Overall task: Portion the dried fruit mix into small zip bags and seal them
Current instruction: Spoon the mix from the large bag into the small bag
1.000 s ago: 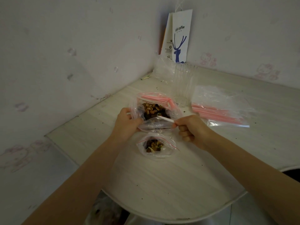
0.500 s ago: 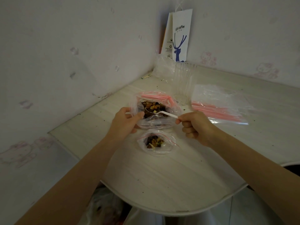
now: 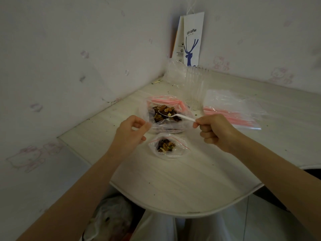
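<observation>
One spoon [image 3: 178, 116] is back in the mix bag [image 3: 165, 112], right hand [image 3: 217, 131] fingers clamped on its handle; left hand [image 3: 130, 134] fingers pinch a small bag [image 3: 163, 127] open, next scoop pending.

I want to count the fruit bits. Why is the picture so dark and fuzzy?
Head view: the light is dim and flat, without hard shadows. Head view: the dried fruit mix in the large bag reads as soft dark lumps, while the white spoon stands out. Head view: the spare bags give a pale sheen, and the wide lens stretches the forearms.
</observation>
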